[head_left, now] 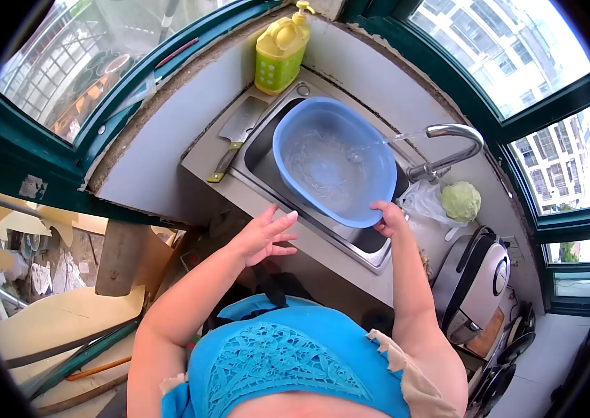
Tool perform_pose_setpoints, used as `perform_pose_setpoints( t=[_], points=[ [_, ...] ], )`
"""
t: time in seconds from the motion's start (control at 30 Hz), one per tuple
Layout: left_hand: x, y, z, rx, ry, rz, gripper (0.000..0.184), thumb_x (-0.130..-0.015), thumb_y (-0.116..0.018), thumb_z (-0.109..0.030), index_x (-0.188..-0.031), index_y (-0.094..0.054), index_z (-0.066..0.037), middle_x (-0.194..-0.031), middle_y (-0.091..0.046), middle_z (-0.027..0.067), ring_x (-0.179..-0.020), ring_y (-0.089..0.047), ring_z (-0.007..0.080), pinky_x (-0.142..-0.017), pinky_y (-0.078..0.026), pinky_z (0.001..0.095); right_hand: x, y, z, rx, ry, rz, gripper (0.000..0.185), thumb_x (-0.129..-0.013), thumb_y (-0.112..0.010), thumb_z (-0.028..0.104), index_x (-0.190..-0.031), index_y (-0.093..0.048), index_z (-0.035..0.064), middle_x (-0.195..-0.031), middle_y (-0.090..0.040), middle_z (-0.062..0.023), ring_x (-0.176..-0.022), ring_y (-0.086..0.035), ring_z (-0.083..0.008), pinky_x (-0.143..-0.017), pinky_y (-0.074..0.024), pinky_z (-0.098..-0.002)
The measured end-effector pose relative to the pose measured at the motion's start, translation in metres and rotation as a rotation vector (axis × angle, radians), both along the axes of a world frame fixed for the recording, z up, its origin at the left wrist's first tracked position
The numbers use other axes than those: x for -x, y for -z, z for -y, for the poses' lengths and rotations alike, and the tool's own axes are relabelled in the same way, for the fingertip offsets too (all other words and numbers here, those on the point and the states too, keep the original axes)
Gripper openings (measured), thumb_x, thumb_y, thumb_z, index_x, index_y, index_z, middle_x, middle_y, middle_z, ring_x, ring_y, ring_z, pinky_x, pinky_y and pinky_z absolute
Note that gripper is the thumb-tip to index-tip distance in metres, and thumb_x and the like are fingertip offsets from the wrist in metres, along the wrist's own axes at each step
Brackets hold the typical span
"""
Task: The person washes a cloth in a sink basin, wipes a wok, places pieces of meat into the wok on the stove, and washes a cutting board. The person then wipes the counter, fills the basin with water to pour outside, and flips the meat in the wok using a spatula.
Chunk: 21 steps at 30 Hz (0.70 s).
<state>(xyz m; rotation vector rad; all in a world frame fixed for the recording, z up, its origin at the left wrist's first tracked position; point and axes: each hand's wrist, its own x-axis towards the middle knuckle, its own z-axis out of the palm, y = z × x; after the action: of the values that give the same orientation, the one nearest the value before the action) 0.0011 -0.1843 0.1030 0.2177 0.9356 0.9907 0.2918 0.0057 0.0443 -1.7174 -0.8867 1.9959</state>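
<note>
A blue plastic basin (295, 188) sits in the metal sink (263, 164), tilted a little, with water in it. Water runs into it from the curved chrome faucet (458, 132). My right hand (390, 219) grips the basin's near right rim, thumb and fingers pinched on the edge. Off the near left side of the basin, my left hand (265, 238) hovers in front of the counter edge, fingers spread and holding nothing. A cleaver (239, 129) with a green-and-dark handle lies on the counter left of the sink.
A yellow-green pump bottle (282, 52) stands in the back corner. Right of the sink are a clear plastic bag (423, 200), a pale green cabbage (461, 202) and a silver-black rice cooker (476, 275). Green-framed windows surround the counter; dark pans (507, 362) stand farther right.
</note>
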Motion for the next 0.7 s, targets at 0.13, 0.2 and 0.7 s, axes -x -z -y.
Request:
perform_pose_setpoints(
  t=[0.13,0.2,0.7],
  points=[
    [-0.039,-0.019,-0.041,0.163,-0.073,-0.005,0.06,-0.084,-0.062,-0.026,-0.127,-0.028,-0.001,-0.128,-0.034,0.0234,-0.107,-0.053,0.0339,-0.083,-0.052,0.0459,-0.003,-0.015,0.021,0.006,-0.049,-0.11,0.01,-0.078,-0.058,0.012,-0.083,-0.055,0.004,-0.06,-0.051,-0.0016,-0.039,-0.04,-0.009,-0.031,-0.0252,-0.0208],
    [-0.047,-0.004,-0.047,0.149,-0.062,0.011,0.048,-0.083,-0.056,-0.016,-0.121,-0.032,0.003,-0.121,-0.041,0.0219,-0.102,-0.055,0.0321,-0.082,-0.054,0.0432,-0.005,-0.017,0.03,-0.042,-0.088,-0.117,0.011,-0.078,-0.058,0.015,-0.08,-0.055,0.0043,-0.059,-0.051,-0.0016,-0.041,-0.042,-0.0098,-0.033,-0.0277,-0.0212],
    [-0.048,-0.041,-0.04,0.177,-0.197,-0.046,0.039,-0.081,-0.041,0.0,-0.118,-0.032,0.011,-0.117,-0.045,0.0241,-0.102,-0.056,0.0357,-0.085,-0.054,0.0445,-0.122,-0.016,-0.151,-0.829,0.19,0.957,0.049,-0.081,-0.054,0.022,-0.124,-0.048,-0.0005,-0.116,-0.057,-0.0204,-0.109,-0.054,-0.0338,-0.092,-0.0402,-0.0373]
  ],
)
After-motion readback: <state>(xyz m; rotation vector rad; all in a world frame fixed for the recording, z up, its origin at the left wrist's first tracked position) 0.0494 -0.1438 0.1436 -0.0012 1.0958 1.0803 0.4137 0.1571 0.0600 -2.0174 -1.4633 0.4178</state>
